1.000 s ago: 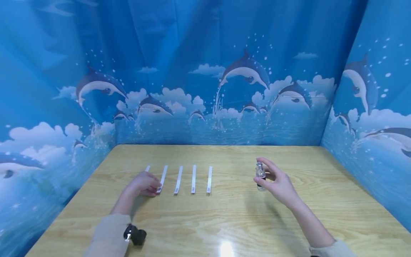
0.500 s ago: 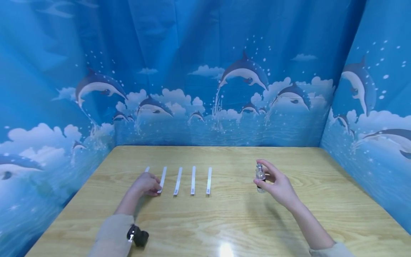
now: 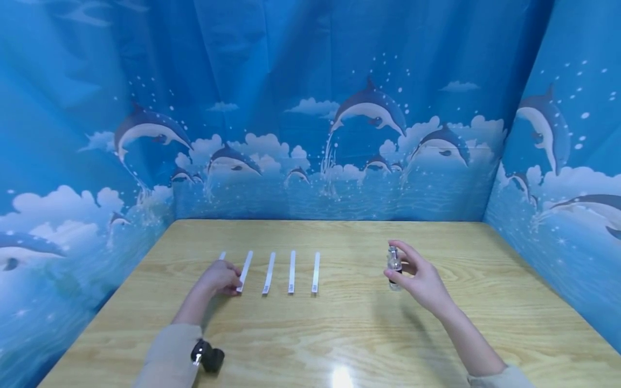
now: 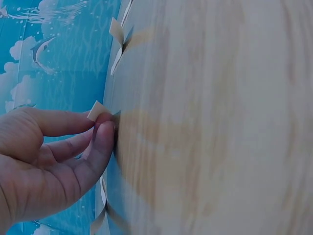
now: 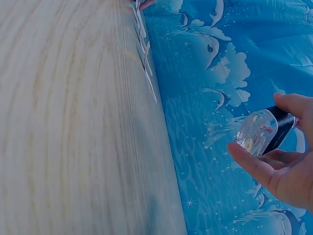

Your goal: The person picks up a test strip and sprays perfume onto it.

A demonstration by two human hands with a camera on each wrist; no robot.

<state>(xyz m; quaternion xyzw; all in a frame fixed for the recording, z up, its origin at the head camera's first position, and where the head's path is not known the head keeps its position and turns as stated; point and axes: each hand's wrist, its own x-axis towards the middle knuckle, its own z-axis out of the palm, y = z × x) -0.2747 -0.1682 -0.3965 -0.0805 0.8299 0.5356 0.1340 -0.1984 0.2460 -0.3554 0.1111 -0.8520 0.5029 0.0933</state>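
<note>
On the left of the table my left hand reaches over the leftmost strip, hiding most of it. Its thumb and index finger pinch the bent near end of the second white paper strip; the left wrist view shows that folded strip end between the fingertips. On the right, my right hand holds a small clear spray bottle upright above the table, index finger on its top and thumb at its side. A black band wraps the bottle in the right wrist view.
Three more white strips, a third, a fourth and a fifth, lie in a row to the right of the pinched one. The wooden table ends at a blue dolphin-print curtain.
Hardly anything differs. The pinched strip has shifted its angle very slightly under the left fingers, while the right hand keeps the bottle in about the same place.
</note>
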